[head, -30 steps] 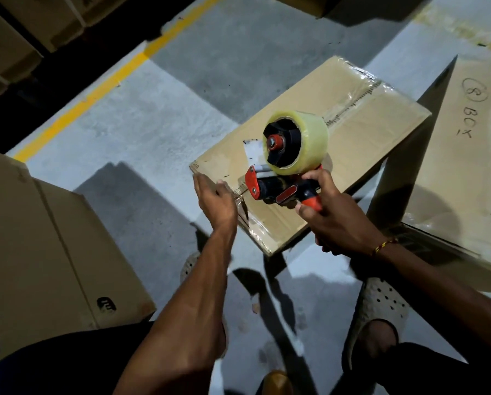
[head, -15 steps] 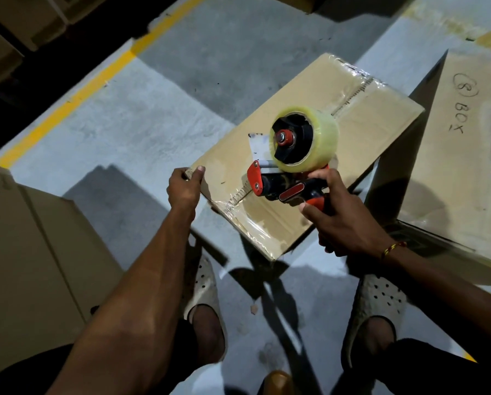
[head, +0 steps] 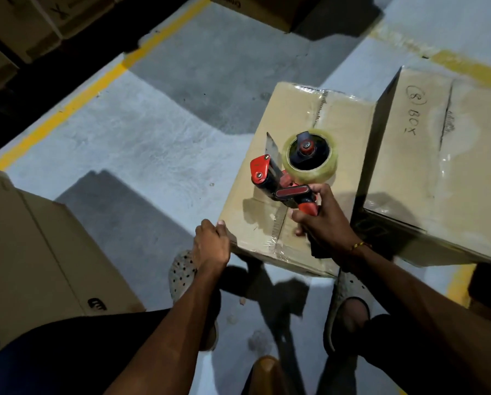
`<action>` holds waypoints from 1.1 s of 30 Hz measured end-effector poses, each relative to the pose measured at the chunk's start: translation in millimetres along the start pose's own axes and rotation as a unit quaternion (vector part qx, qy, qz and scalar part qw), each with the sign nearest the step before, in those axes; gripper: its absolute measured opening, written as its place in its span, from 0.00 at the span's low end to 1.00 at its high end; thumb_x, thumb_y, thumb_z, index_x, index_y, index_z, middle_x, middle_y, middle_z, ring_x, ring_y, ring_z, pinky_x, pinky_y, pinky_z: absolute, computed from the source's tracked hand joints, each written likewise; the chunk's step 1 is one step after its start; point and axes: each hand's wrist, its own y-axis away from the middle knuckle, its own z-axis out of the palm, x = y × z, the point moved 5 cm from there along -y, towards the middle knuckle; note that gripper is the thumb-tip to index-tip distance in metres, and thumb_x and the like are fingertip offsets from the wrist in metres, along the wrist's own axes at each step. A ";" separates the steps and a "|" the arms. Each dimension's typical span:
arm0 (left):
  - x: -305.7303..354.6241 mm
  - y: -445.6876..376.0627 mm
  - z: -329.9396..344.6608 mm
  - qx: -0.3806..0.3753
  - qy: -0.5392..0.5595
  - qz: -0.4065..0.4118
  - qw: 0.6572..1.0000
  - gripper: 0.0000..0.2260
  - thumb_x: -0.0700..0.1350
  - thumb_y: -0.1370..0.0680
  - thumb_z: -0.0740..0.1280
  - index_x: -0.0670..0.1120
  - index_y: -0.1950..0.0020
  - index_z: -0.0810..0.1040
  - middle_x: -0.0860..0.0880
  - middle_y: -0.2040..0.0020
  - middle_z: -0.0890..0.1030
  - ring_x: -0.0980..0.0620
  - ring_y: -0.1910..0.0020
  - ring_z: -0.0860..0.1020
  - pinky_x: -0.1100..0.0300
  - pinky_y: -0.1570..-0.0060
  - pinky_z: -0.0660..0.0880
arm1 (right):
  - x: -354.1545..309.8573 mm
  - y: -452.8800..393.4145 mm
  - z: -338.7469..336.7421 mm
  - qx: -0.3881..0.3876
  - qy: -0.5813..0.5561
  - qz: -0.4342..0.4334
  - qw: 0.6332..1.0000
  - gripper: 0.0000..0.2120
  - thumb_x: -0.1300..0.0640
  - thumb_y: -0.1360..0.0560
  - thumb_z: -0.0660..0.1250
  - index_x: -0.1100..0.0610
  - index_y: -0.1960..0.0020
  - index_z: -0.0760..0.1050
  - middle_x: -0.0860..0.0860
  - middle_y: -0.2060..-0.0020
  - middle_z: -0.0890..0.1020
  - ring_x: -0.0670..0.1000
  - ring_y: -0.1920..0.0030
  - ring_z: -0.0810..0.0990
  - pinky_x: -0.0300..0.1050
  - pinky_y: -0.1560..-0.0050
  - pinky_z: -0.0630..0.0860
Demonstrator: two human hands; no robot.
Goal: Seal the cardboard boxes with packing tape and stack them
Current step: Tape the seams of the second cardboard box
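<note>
Pretty dim shot overall, with hard light coming from up top and to the right. The concrete floor (head: 141, 143) was lit in pale patches, cut by dark, sharp-edged shadows. Tape on the box (head: 301, 115) gave off some glare. Corners went nearly black, straight lines bowed toward the edges, and the bottom looked soft.

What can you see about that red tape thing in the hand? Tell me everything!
The tape dispenser is red and black, looks plastic, with a metal blade plate sticking up at its front. A roll of clear tape sits on its hub. The right hand grips its handle, holding it above the cardboard box.
</note>
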 end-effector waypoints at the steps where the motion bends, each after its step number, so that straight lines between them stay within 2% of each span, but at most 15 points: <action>1: 1.8 0.0 -0.7 -0.005 -0.010 0.007 1.000 0.18 0.52 0.16 0.57 0.37 0.44 0.74 0.36 0.43 0.78 0.34 0.44 0.76 0.46 0.46 0.73 | 4.5 2.3 -2.8 0.012 -0.007 0.001 1.000 0.21 0.64 0.25 0.72 0.50 0.40 0.66 0.55 0.46 0.80 0.52 0.62 0.79 0.60 0.58 0.84; 3: 6.8 -3.8 -2.7 -0.016 -0.010 0.035 0.999 0.15 0.50 0.16 0.58 0.37 0.44 0.74 0.37 0.44 0.78 0.35 0.44 0.77 0.48 0.48 0.73 | 13.7 8.1 -6.9 0.037 -0.026 0.005 0.999 0.20 0.63 0.27 0.71 0.48 0.41 0.68 0.50 0.49 0.82 0.54 0.63 0.81 0.67 0.55 0.83; 5: 16.9 -8.3 -3.1 -0.047 0.013 0.085 0.995 0.13 0.49 0.16 0.59 0.40 0.40 0.73 0.39 0.43 0.79 0.37 0.43 0.77 0.53 0.51 0.70 | 26.6 12.9 -11.7 0.076 -0.027 0.014 0.997 0.22 0.60 0.31 0.70 0.48 0.40 0.69 0.46 0.52 0.83 0.55 0.60 0.83 0.68 0.53 0.82; 8: 38.6 -14.6 1.7 -0.119 0.034 0.133 0.983 0.22 0.56 0.16 0.59 0.44 0.29 0.67 0.42 0.37 0.78 0.38 0.39 0.77 0.54 0.48 0.70 | 50.6 20.9 -20.9 0.129 0.001 0.032 0.991 0.25 0.49 0.35 0.71 0.46 0.40 0.71 0.48 0.54 0.84 0.56 0.56 0.84 0.64 0.49 0.81; 10: 48.5 -19.5 7.7 -0.152 0.038 0.135 0.978 0.28 0.64 0.19 0.57 0.46 0.26 0.65 0.43 0.34 0.78 0.38 0.38 0.76 0.51 0.45 0.71 | 66.4 24.3 -28.5 0.157 0.033 0.057 0.985 0.26 0.41 0.36 0.70 0.43 0.40 0.72 0.53 0.49 0.83 0.58 0.51 0.83 0.63 0.44 0.79; 13: 49.4 -26.9 15.8 -0.170 0.033 0.107 0.979 0.27 0.61 0.17 0.57 0.48 0.23 0.61 0.42 0.30 0.75 0.36 0.34 0.74 0.49 0.39 0.69 | 73.8 23.6 -37.3 0.190 0.098 0.076 0.974 0.28 0.41 0.36 0.67 0.45 0.37 0.72 0.58 0.39 0.76 0.59 0.37 0.75 0.60 0.33 0.71; 15: 45.0 -31.1 18.7 -0.171 0.031 0.082 0.981 0.25 0.60 0.16 0.56 0.50 0.22 0.61 0.42 0.30 0.75 0.36 0.34 0.73 0.49 0.38 0.69 | 67.9 19.0 -35.3 0.176 0.085 0.052 0.979 0.27 0.45 0.34 0.67 0.49 0.37 0.72 0.60 0.36 0.73 0.60 0.32 0.70 0.55 0.31 0.69; 17: 40.3 -33.3 21.2 -0.171 0.036 0.067 0.982 0.23 0.59 0.16 0.55 0.52 0.23 0.62 0.43 0.31 0.76 0.36 0.34 0.73 0.50 0.39 0.68 | 66.7 13.8 -34.9 0.165 0.097 0.033 0.981 0.25 0.45 0.34 0.67 0.48 0.37 0.71 0.61 0.35 0.73 0.60 0.29 0.68 0.54 0.32 0.70; 20: 33.5 -31.9 20.6 -0.173 0.037 0.057 0.983 0.22 0.58 0.15 0.55 0.51 0.24 0.63 0.43 0.33 0.76 0.37 0.35 0.73 0.50 0.40 0.68 | 66.4 12.5 -37.5 0.147 0.125 0.032 0.981 0.25 0.41 0.35 0.65 0.44 0.39 0.70 0.60 0.35 0.74 0.62 0.29 0.70 0.59 0.34 0.73; 22: 27.0 -27.4 18.6 -0.176 0.052 0.051 0.982 0.21 0.58 0.15 0.55 0.49 0.25 0.64 0.43 0.36 0.77 0.37 0.36 0.74 0.47 0.38 0.71 | 63.7 13.5 -38.0 0.128 0.131 0.026 0.983 0.24 0.42 0.35 0.66 0.43 0.40 0.70 0.57 0.36 0.76 0.62 0.30 0.71 0.62 0.35 0.73; 24: 17.1 -16.3 15.0 -0.171 0.081 0.045 0.981 0.22 0.58 0.16 0.56 0.46 0.26 0.65 0.46 0.40 0.76 0.38 0.38 0.75 0.49 0.41 0.72 | 59.1 14.1 -37.0 0.116 0.139 0.009 0.983 0.21 0.45 0.33 0.67 0.43 0.41 0.71 0.53 0.38 0.78 0.61 0.30 0.72 0.63 0.35 0.73; 28: -8.9 20.5 8.3 -0.136 0.123 0.032 0.982 0.19 0.51 0.14 0.57 0.39 0.30 0.66 0.43 0.40 0.76 0.42 0.41 0.75 0.56 0.46 0.67 | 55.5 18.8 -30.8 0.070 0.195 -0.008 0.978 0.20 0.47 0.33 0.67 0.46 0.41 0.74 0.48 0.47 0.79 0.58 0.37 0.75 0.58 0.39 0.75; 31: -27.8 46.7 9.6 -0.117 0.137 -0.009 0.984 0.19 0.50 0.15 0.58 0.37 0.31 0.66 0.39 0.37 0.77 0.39 0.39 0.76 0.53 0.44 0.70 | 55.6 28.2 -26.4 0.043 0.230 -0.027 0.972 0.20 0.47 0.32 0.67 0.47 0.41 0.75 0.50 0.49 0.79 0.56 0.39 0.75 0.52 0.43 0.75; 33: -34.2 63.3 10.6 -0.104 0.146 -0.029 0.983 0.21 0.50 0.15 0.59 0.36 0.31 0.68 0.37 0.36 0.77 0.37 0.36 0.76 0.52 0.41 0.70 | 57.9 33.5 -25.2 0.039 0.255 -0.035 0.966 0.18 0.53 0.30 0.70 0.50 0.40 0.76 0.52 0.48 0.80 0.57 0.39 0.74 0.49 0.44 0.72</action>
